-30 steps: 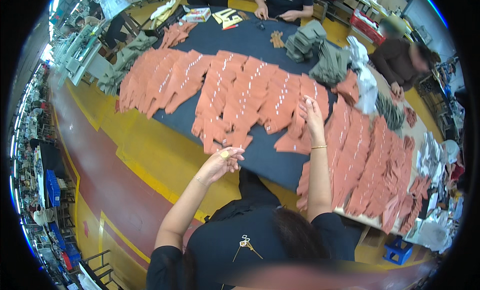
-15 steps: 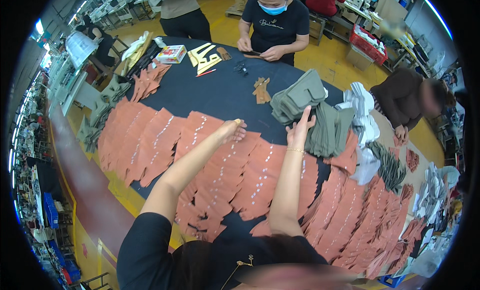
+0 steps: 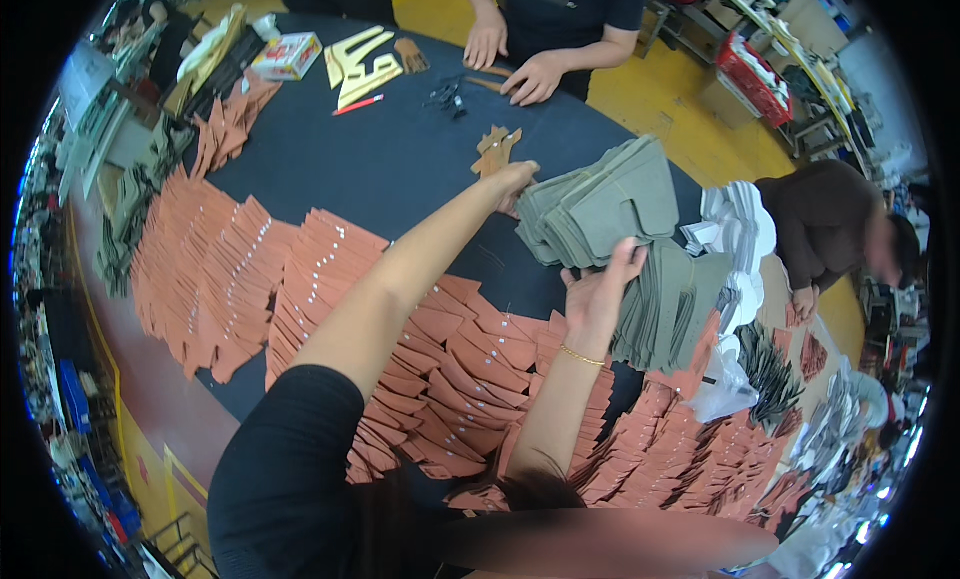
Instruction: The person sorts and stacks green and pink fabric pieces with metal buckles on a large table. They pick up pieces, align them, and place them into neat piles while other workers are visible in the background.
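A small flat box (image 3: 287, 55), red and white, is lying at the far left part of the table, beside pale yellow templates (image 3: 360, 64) and a red pen (image 3: 358, 105). The table (image 3: 400, 159) is wearing a dark blue cover, and the floor around is yellow. Rows of overlapping orange-brown leather pieces (image 3: 330, 279) are covering the near half of it. Red crates (image 3: 760, 79) are standing behind, at the far right.

The left hand (image 3: 515, 179) is reaching far over the table and is touching the left end of a stack of grey-green cut pieces (image 3: 600, 204); I cannot tell if its fingers are closing on it. The right hand (image 3: 598, 291) is staying with fingers spread and relaxed, the tips touching the near edge of the same stack, holding nothing. The stack is lying at the right middle of the table, fanned, with its long axis going from near left to far right. A second grey-green pile (image 3: 675, 309) is lying just beside it, nearer to the right.

Another person's two hands (image 3: 515, 64) are resting on the far edge.
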Demonstrator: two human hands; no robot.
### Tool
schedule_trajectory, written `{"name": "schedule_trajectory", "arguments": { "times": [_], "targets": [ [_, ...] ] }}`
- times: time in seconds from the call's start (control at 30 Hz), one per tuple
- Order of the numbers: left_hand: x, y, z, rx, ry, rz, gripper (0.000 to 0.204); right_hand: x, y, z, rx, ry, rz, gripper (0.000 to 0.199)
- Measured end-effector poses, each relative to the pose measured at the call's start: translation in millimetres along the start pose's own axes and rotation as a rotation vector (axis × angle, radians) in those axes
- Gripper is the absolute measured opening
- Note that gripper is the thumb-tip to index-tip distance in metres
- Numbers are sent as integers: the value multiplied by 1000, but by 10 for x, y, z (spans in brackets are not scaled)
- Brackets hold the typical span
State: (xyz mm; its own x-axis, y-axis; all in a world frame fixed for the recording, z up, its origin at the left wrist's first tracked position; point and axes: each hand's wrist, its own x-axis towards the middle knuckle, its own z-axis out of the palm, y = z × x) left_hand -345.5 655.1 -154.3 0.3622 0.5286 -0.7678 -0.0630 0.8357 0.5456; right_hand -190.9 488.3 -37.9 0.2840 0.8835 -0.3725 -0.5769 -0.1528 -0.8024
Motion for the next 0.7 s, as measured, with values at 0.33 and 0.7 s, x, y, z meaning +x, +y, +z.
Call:
{"name": "schedule_trajectory", "arguments": {
  "times": [0.33,0.7],
  "targets": [
    [-274,133,332,266,-189,123,50,169,-95,-245,-11,-202,39,76],
    [-503,13,234,92,-155,146,57,149,-152,-358,5,-258,62,81]
  ]
}}
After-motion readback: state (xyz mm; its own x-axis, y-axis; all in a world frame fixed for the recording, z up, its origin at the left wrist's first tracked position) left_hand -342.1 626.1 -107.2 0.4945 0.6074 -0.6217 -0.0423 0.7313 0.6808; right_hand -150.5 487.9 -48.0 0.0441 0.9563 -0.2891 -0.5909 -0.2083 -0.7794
